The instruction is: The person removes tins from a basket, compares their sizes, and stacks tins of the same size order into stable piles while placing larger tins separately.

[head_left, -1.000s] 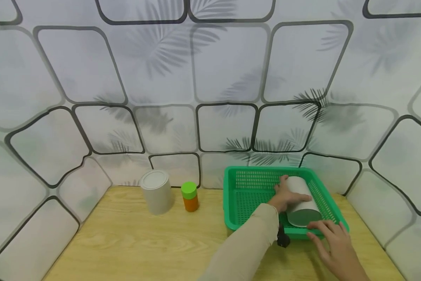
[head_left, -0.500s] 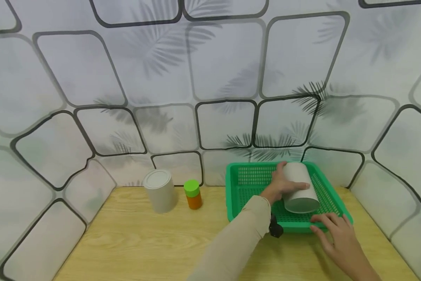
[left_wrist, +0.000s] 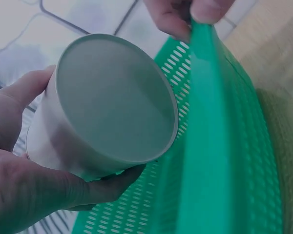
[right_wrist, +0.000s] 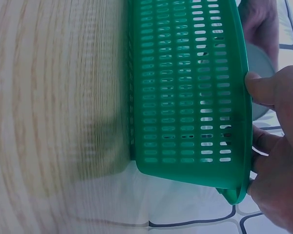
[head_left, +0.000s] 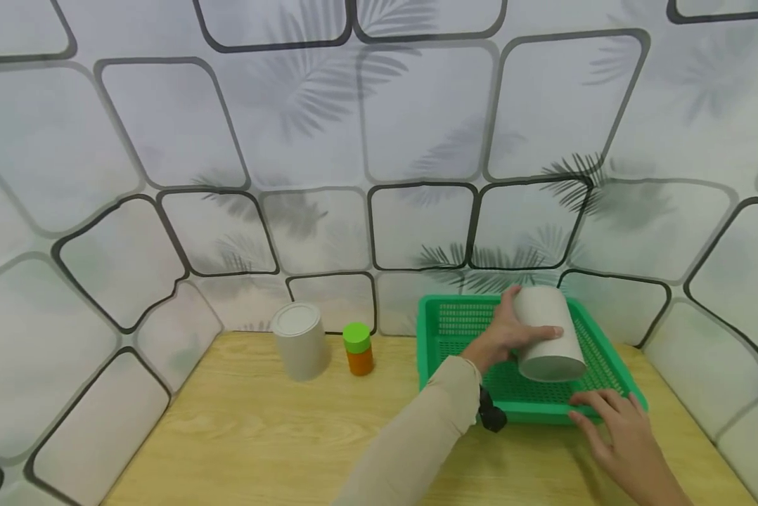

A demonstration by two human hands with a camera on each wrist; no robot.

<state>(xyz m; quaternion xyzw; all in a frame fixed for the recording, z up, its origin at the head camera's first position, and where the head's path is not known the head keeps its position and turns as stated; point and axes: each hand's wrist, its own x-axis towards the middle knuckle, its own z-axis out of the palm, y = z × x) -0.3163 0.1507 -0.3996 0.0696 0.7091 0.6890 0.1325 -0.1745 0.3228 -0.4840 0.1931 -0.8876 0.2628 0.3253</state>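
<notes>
My left hand [head_left: 508,334] grips a white cylindrical can [head_left: 543,330] round its side, thumb on one side and fingers on the other. The can is tilted over the right part of a green plastic basket [head_left: 531,412], its flat end facing me. In the left wrist view that round end [left_wrist: 117,97] shows fully, apart from the basket's near wall. My right hand [head_left: 619,436] pinches the basket's near rim close to the right corner. From the right wrist view, the thumb lies on the rim and the other fingers are partly hidden behind it.
A second white can [head_left: 299,341] with a lid stands upright on the wooden table [head_left: 259,436], left of the basket. Beside it is a small orange jar [head_left: 358,349] with a green cap. Patterned wall covering [head_left: 429,225] encloses the back and sides.
My left hand has raised the white can from low in the basket, and its near end now sits higher above the rim. The right hand keeps its place on the rim.
</notes>
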